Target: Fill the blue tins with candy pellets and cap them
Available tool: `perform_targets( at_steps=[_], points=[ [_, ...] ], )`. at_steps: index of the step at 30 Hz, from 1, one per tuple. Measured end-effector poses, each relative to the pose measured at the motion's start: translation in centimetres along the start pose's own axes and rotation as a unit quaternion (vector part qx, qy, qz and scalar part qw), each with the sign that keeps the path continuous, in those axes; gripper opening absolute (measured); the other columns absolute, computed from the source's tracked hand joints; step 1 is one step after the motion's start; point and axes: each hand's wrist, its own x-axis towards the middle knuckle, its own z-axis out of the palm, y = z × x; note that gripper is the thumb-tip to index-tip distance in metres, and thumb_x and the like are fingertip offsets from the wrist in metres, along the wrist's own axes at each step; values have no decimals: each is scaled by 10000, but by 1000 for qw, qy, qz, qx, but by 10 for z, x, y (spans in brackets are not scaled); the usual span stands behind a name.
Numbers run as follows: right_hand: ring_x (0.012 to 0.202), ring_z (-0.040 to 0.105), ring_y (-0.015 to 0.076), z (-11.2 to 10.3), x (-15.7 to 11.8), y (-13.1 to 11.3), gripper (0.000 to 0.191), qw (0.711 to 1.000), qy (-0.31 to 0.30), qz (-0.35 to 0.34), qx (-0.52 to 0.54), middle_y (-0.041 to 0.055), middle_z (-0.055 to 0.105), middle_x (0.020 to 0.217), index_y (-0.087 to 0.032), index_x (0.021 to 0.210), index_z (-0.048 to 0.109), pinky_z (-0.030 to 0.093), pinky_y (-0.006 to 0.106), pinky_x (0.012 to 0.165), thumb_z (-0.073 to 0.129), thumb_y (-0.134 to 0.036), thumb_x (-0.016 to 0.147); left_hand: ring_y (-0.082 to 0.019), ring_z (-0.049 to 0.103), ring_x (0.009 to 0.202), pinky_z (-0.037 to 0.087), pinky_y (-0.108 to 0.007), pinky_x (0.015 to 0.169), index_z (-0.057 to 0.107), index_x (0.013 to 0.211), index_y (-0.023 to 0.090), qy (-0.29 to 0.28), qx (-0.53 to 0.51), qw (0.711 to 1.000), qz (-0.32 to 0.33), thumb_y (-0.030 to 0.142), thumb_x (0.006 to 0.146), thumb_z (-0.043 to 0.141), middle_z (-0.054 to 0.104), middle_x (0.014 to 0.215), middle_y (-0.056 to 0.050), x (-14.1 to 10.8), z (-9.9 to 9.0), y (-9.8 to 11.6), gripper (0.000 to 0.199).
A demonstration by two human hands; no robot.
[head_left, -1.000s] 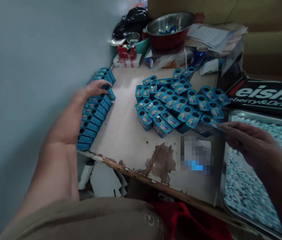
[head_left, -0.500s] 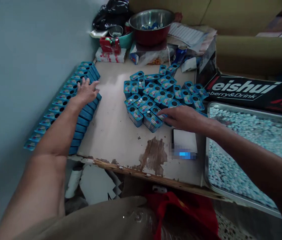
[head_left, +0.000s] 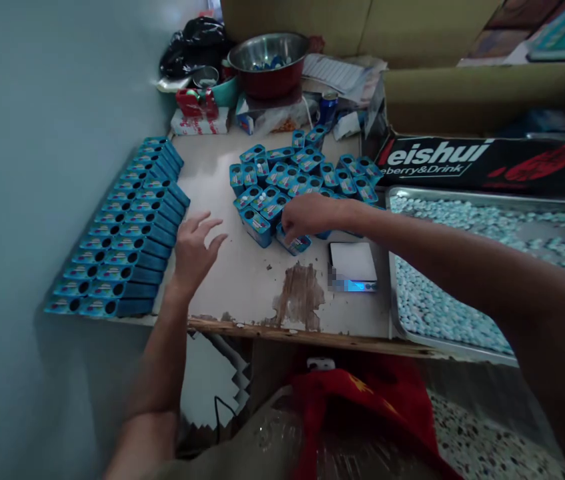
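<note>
My left hand (head_left: 196, 252) is open over the bare tabletop, thumb and fingers spread, with nothing in it. Just left of it, small blue plastic containers (head_left: 135, 237) with round dark holes in their tops stand in two long rows along the wall. My right hand (head_left: 307, 212) is closed, its fingers bent down onto the top of the front blue container (head_left: 295, 245) of a loose cluster. Whatever its fingertips pinch is hidden. Small white tablets lie on the tops of some clustered containers (head_left: 249, 197).
A digital scale (head_left: 353, 263) with a lit display sits near the front edge. To the right is a metal tray (head_left: 393, 280) full of pale tablets, before a black printed box (head_left: 437, 163). Behind are a steel bowl (head_left: 269, 70), a red tape dispenser (head_left: 197, 105) and a can (head_left: 328, 110).
My left hand has come off the container rows toward the middle of the table. The right has shifted left to the front container and curled its fingers. The view has turned slightly right.
</note>
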Motion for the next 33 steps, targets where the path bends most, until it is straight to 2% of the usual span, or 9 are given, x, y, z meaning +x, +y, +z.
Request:
perform_targets(
  at_steps=[4,7,10,14,18,23,26,29,33],
  points=[
    [963,800,315,9,-14,-1,181,998,38,40,19,126,857,927,-229,980,957,449,341,708,843,-361,1030,-385,809,1288,639,-616,1215,809,1245,312,50,-49,997,-12,448,1065,813,861,1321,-112,-50,20,51,226],
    [966,794,304,16,-32,6,281,994,61,75,51,128,860,935,-212,1066,969,457,329,713,808,-442,1079,-369,813,1191,699,-566,1091,698,1379,299,90,-92,991,-47,504,918,1023,819,1286,-112,-77,71,112,600],
    [938,783,293,20,-58,16,371,986,66,127,82,144,842,912,-170,1082,964,471,339,741,779,-489,1118,-433,773,1320,673,-616,1159,602,1427,266,94,-133,985,-53,427,734,1174,762,1382,-178,-81,127,175,913],
    [927,780,330,27,-103,28,427,971,67,217,72,179,833,925,-144,1093,959,491,375,744,721,-497,1132,-439,764,1355,644,-632,1192,609,1354,258,7,-150,988,-36,288,965,995,754,1351,-192,-62,165,223,549],
    [886,763,312,40,-134,43,380,959,67,265,79,155,803,870,-168,1079,955,459,373,729,688,-433,1135,-407,788,1332,662,-588,1170,646,1311,273,-57,-163,985,3,179,1012,898,793,1333,-164,-43,173,233,402],
    [847,712,262,48,-139,70,333,952,90,261,135,121,740,812,-168,917,915,451,368,778,728,-362,1112,-402,839,1256,699,-589,1103,699,1298,318,-96,-179,979,5,123,900,1008,852,1304,-98,-16,183,224,541],
    [815,659,237,50,-152,95,320,944,147,248,162,75,689,757,-178,912,904,451,368,784,759,-395,1098,-381,856,1252,704,-576,1120,729,1343,323,-146,-198,969,22,139,884,1039,871,1307,-72,3,183,215,584],
    [764,600,208,64,-178,120,339,906,222,268,239,34,652,737,-189,988,902,453,362,763,801,-498,1087,-351,838,1344,696,-544,1176,715,1478,326,-188,-239,951,45,183,913,1026,843,1453,-88,11,179,207,660],
    [738,567,197,91,-202,128,360,860,290,265,325,3,644,750,-225,1078,887,454,349,728,863,-581,1031,-368,798,1436,691,-556,1206,662,1593,313,-180,-255,950,23,294,879,1071,786,1585,-140,-1,167,194,823]
  ],
)
